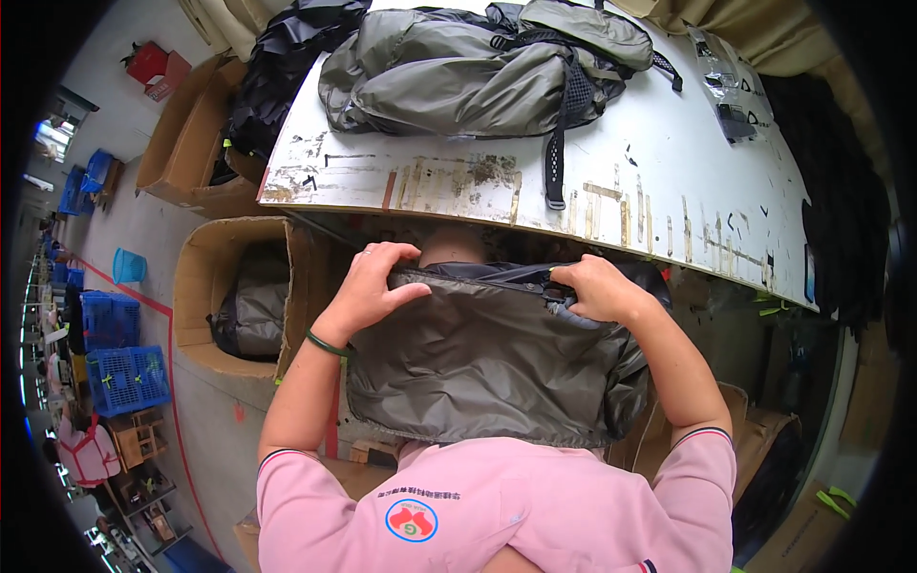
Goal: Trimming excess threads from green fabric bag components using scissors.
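A dark grey-green nylon bag [478, 353] lies across my lap, its wide panel towards me and its dark inner side showing along the far edge. At the bag's far left corner is my left hand [377, 286], fingers over the edge and thumb along the front, closed loosely around the corner. My right hand [600, 289] grips the far right part of the edge, with a bunched bluish-grey bit of fabric under its fingers. What lies beneath the fingertips is hidden. Just beyond the bag, part of my knee [453, 245] shows under the table.
A white, tape-marked table [382, 181] stands ahead, with a grey backpack [468, 86] and its black straps on top. Left of me, a cardboard box [191, 296] holds another grey bag. Blue crates [127, 380] stand farther left. Clear plastic packets [731, 95] lie at the table's far right.
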{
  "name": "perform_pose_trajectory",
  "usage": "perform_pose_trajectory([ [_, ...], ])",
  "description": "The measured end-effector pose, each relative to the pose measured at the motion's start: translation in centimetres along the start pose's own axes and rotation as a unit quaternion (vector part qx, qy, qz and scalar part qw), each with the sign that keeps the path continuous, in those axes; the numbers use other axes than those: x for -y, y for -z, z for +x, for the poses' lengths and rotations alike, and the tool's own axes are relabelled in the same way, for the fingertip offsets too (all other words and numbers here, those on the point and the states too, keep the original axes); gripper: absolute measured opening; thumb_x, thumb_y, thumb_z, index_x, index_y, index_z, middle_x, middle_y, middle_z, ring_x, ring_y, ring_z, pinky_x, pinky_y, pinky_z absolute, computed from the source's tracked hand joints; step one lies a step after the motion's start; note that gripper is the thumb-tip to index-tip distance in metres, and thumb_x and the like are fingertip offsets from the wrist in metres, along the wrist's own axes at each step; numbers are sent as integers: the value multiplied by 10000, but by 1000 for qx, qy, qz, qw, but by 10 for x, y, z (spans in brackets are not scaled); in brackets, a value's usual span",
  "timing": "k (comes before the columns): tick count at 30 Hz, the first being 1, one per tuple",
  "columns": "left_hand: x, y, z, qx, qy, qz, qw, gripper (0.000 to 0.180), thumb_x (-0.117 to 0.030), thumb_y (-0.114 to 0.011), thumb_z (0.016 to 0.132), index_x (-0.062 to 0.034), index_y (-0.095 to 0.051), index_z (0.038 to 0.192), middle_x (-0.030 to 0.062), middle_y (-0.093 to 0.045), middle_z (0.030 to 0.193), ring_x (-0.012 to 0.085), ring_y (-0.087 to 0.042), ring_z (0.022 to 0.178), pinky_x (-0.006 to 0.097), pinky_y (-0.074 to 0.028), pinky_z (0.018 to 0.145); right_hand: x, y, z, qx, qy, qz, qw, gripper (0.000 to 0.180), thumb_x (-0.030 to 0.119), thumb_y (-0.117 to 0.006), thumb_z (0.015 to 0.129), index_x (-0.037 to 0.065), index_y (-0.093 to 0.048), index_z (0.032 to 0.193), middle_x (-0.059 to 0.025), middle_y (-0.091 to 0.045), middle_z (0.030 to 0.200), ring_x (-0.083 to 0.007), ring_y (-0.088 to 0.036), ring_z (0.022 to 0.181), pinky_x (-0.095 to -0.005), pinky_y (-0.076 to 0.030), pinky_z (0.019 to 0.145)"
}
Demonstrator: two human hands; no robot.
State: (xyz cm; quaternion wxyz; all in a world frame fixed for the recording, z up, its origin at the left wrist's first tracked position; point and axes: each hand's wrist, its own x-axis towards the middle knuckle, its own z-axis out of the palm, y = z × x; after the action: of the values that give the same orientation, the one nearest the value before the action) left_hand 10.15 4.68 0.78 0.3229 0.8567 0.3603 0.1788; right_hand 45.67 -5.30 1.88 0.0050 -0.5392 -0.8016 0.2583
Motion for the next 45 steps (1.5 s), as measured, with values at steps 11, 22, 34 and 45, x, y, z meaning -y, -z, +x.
perform_pose_trajectory([
  [11, 15, 0, -43, 8, 184, -525, 831, 239, -43, -739, 844, -32, -681, 1076, -3, -688, 989, 75, -622, 919, 244, -506, 866, 32, 15, 18, -46, -9, 43, 998, 495, 477, -831, 672, 87, -576, 839, -70, -639, 793, -289, -592, 796, -372, -388, 770],
  [22, -25, 2, -46, 56, 139, -458, 876, 278, -44, -785, 809, -7, -666, 1058, -18, -666, 946, 47, -587, 864, 226, -496, 804, 89, 45, 51, 18, 99, -20, 995, 573, 604, -787, 674, 90, -596, 837, -63, -640, 756, -266, -644, 812, -375, -372, 773],
  [34, -29, 0, -48, 50, 76, -397, 913, 261, -60, -790, 799, -10, -671, 1025, 8, -672, 937, 68, -588, 879, 240, -484, 809, 94, 48, 43, 62, 92, -43, 993, 587, 647, -768, 685, 94, -613, 804, -80, -617, 642, -276, -624, 689, -355, -385, 800],
  [45, -36, 0, -52, 46, 78, -415, 905, 290, -80, -789, 799, -10, -649, 1044, 17, -653, 988, 87, -592, 929, 266, -483, 848, 99, 40, 37, -16, 77, 26, 997, 511, 490, -834, 693, 56, -601, 833, -123, -599, 675, -302, -572, 690, -356, -411, 740],
])
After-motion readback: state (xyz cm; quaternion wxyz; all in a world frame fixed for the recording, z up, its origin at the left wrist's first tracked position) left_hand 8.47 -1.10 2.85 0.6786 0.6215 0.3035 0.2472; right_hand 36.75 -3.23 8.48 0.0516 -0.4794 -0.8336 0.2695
